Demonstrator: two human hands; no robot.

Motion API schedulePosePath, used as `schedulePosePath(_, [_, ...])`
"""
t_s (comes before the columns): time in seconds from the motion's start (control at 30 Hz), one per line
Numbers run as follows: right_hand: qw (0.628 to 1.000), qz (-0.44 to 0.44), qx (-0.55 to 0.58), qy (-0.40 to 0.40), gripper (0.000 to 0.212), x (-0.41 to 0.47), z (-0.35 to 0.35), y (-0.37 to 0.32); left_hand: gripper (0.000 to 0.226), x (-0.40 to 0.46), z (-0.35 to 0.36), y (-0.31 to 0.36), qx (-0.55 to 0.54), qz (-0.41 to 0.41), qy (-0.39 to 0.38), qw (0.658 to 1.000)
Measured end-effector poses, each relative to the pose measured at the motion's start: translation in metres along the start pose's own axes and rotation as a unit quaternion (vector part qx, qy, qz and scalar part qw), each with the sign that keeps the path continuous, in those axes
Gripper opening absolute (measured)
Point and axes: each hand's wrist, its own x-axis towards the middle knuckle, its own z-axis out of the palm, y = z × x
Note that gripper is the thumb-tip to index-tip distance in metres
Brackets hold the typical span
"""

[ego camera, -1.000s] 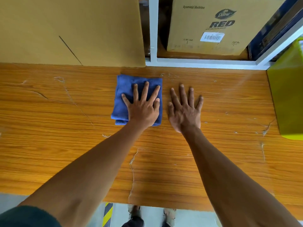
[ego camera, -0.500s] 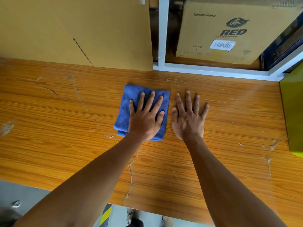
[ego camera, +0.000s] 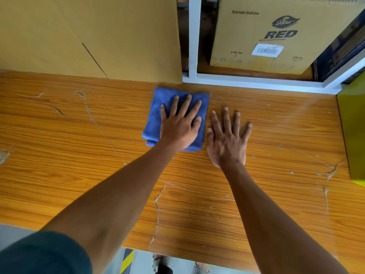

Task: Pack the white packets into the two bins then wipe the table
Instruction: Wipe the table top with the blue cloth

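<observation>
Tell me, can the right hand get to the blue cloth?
Probably yes. The right hand lies flat on the table right beside the cloth, with nothing between them, though the left hand covers much of it.

The left hand [ego camera: 178, 128] has pushed the blue cloth [ego camera: 158, 107] further up the tabletop [ego camera: 79, 155], toward the leaning cardboard sheet [ego camera: 88, 36]; its fingertips now reach past the right hand [ego camera: 227, 143].
</observation>
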Motion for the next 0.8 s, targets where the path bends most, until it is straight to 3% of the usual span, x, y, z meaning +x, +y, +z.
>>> schedulePosePath(0.17, [1.000, 0.002, 0.009, -0.003, 0.063, 0.000, -0.002, -0.001, 0.059, -0.045, 0.004, 0.005, -0.001, -0.003, -0.004, 1.000])
schedulePosePath(0.43, [1.000, 0.003, 0.006, 0.002, 0.062, 0.002, 0.001, 0.000, 0.061, 0.055, -0.005, 0.006, -0.012, -0.034, -0.029, 0.999])
schedulePosePath(0.57, [1.000, 0.000, 0.019, -0.004, 0.062, -0.001, -0.002, -0.001, 0.062, -0.015, 0.003, 0.005, 0.005, 0.002, 0.013, 1.000])
schedulePosePath(0.67, [1.000, 0.001, 0.020, -0.007, 0.063, 0.000, -0.003, -0.001, 0.061, -0.066, 0.005, 0.008, 0.008, 0.001, 0.003, 1.000])
schedulePosePath(0.8, [1.000, 0.002, 0.023, -0.008, 0.062, 0.001, -0.004, -0.001, 0.061, -0.038, 0.003, 0.007, 0.008, -0.002, -0.004, 1.000])
